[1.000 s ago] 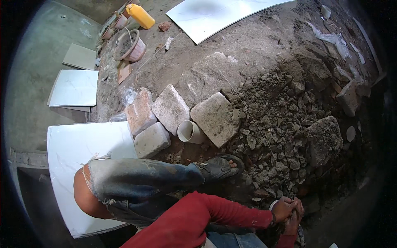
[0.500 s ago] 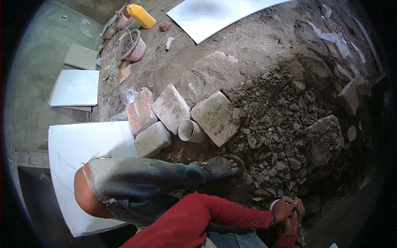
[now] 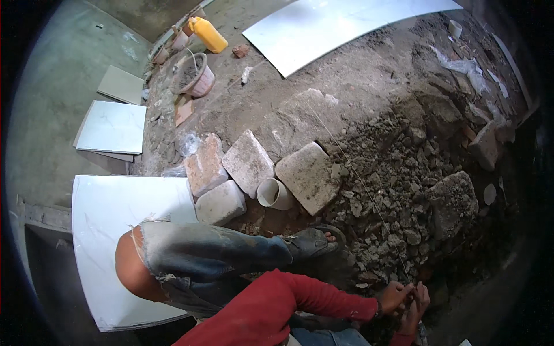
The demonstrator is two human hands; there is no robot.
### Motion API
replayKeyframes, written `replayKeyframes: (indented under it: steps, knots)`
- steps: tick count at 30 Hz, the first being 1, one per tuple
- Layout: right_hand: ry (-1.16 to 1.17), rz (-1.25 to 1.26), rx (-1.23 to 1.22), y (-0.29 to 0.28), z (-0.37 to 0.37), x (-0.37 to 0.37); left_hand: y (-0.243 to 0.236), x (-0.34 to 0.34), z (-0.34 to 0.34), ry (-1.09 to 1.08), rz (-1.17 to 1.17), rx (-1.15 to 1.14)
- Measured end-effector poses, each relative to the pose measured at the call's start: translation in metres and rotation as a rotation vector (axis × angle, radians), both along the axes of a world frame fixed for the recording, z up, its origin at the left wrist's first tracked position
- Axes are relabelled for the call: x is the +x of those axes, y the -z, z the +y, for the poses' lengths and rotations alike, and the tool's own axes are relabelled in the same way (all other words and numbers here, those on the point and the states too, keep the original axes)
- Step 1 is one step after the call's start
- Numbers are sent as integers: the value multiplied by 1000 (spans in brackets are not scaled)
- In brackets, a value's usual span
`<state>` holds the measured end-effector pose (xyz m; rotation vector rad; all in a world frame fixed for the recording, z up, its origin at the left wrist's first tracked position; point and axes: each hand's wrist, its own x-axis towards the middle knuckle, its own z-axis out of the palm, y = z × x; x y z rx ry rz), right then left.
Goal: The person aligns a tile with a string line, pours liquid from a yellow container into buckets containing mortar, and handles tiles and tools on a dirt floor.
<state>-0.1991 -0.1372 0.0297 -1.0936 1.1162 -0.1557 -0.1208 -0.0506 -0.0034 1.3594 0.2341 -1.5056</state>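
At the bottom right, my left hand [image 3: 392, 299] and my right hand [image 3: 416, 307] are close together, fingers pinched on the end of a thin pale string [image 3: 375, 204]. The string stretches from them up across a bed of broken grey rubble [image 3: 369, 254] toward the middle of the dirt floor. My red-sleeved left arm lies across the lower edge, beside my jeans-clad knee. My sandalled foot [image 3: 311, 245] rests at the edge of the rubble. Whatever else may be between my fingers is too small to make out.
Rough stone blocks [image 3: 247, 161] surround a short white pipe [image 3: 281, 198]. White tiles [image 3: 104, 242] lie at the left, with smaller stacks behind; a large white sheet [image 3: 323, 29] lies at the top. A bucket [image 3: 202, 83], a yellow jug [image 3: 210, 37] and crumpled plastic [image 3: 461, 66] lie around.
The view has shifted slightly, so the surroundings sit lower and more to the right. My fingers have moved a little on the string; the pale round thing beside my left hand no longer shows clearly.
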Motion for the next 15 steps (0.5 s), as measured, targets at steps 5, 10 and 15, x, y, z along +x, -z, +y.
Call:
replayKeyframes:
  steps: [5, 10, 15]
  knots:
    - [100, 30, -212, -10, 18, 5, -36, 46, 31, 64, 91, -11]
    - [55, 137, -434, 48, 6, -44, -2, 69, 46, 560, -385, -357]
    - [-39, 243, -647, 8, 24, -19, -8, 101, 61, 947, -662, -620]
